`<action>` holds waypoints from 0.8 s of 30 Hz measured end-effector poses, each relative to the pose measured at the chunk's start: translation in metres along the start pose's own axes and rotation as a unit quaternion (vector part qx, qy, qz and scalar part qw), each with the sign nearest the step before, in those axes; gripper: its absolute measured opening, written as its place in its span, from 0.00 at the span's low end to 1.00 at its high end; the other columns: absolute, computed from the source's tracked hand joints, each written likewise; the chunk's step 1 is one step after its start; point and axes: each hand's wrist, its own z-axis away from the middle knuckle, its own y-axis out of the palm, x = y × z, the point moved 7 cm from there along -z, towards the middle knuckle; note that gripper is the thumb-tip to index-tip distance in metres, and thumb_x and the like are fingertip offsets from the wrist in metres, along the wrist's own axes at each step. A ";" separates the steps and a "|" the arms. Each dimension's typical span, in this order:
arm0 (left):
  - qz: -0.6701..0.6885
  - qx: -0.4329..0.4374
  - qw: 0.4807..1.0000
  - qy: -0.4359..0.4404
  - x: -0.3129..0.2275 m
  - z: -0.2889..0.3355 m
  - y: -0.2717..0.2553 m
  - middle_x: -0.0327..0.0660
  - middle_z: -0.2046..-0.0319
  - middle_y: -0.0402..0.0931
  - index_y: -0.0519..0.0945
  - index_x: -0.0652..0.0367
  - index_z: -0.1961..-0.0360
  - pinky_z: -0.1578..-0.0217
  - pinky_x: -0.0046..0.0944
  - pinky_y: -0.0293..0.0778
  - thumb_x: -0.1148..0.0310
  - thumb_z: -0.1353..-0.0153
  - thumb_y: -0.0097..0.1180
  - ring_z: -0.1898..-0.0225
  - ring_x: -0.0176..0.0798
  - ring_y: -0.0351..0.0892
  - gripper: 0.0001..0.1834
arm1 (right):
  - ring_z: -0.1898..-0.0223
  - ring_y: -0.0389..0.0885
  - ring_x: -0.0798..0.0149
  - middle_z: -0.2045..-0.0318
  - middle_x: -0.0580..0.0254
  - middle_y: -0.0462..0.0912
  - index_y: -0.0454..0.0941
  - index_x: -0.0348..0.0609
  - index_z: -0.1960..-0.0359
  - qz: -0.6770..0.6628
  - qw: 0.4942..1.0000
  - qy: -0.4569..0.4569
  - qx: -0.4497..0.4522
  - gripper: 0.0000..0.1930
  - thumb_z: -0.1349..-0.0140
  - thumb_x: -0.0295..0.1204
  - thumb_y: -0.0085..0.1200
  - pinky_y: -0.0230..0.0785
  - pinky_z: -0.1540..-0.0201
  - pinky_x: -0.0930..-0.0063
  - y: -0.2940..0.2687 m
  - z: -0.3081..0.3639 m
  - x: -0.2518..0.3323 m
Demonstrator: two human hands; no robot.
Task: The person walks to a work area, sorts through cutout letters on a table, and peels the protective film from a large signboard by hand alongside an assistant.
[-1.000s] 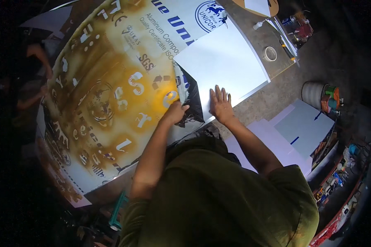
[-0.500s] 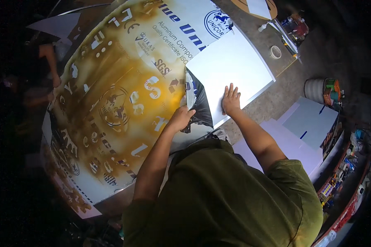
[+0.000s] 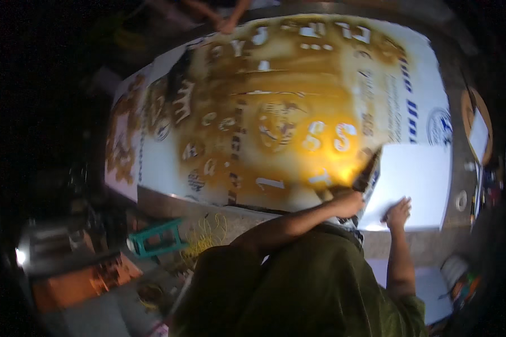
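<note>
A big white panel (image 3: 421, 95) lies in front of me, covered by a stencil sheet (image 3: 275, 129) sprayed gold-brown with cut-out letters and a round emblem. My left hand (image 3: 348, 203) rests with curled fingers on the sheet's near edge, just below a dark strip (image 3: 368, 171); whether it grips anything is unclear. My right hand (image 3: 398, 213) lies flat, fingers apart, on a plain white sheet (image 3: 416, 180) at the panel's near right corner. My olive-green shirt hides the table edge below.
Another person's hand (image 3: 227, 25) touches the far edge of the stencil. A green frame (image 3: 154, 238) and an orange object (image 3: 78, 286) lie low on the left. At right are a tape roll (image 3: 461, 200), a round wooden board (image 3: 478, 129) and a white bucket (image 3: 455, 269).
My view has swung and turned, so the panel now lies across the picture. Both hands stay at the same spots, left on the stencil edge, right flat on the white sheet.
</note>
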 end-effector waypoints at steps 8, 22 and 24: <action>0.064 -0.040 0.997 0.005 -0.062 -0.032 0.004 0.61 0.77 0.76 0.76 0.70 0.73 0.66 0.56 0.73 0.64 0.39 0.50 0.70 0.64 0.78 0.16 | 0.54 0.75 0.48 0.54 0.40 0.76 0.72 0.32 0.52 -0.236 0.961 0.032 -0.137 0.28 0.50 0.38 0.65 0.67 0.51 0.59 0.042 0.014 -0.104; 0.013 -0.012 1.000 0.021 -0.104 -0.080 0.032 0.60 0.72 0.78 0.80 0.69 0.73 0.63 0.53 0.74 0.67 0.45 0.53 0.66 0.60 0.80 0.13 | 0.70 0.75 0.61 0.65 0.55 0.78 0.70 0.38 0.52 -0.755 0.578 0.102 0.291 0.20 0.32 0.45 0.44 0.70 0.61 0.63 0.148 0.026 -0.059; 0.035 -0.030 0.998 0.034 -0.104 -0.073 0.025 0.62 0.74 0.77 0.80 0.72 0.74 0.66 0.54 0.73 0.65 0.43 0.54 0.67 0.60 0.80 0.16 | 0.70 0.75 0.61 0.67 0.56 0.78 0.69 0.38 0.52 -0.770 0.562 0.111 0.281 0.20 0.31 0.44 0.44 0.71 0.61 0.63 0.154 0.021 -0.057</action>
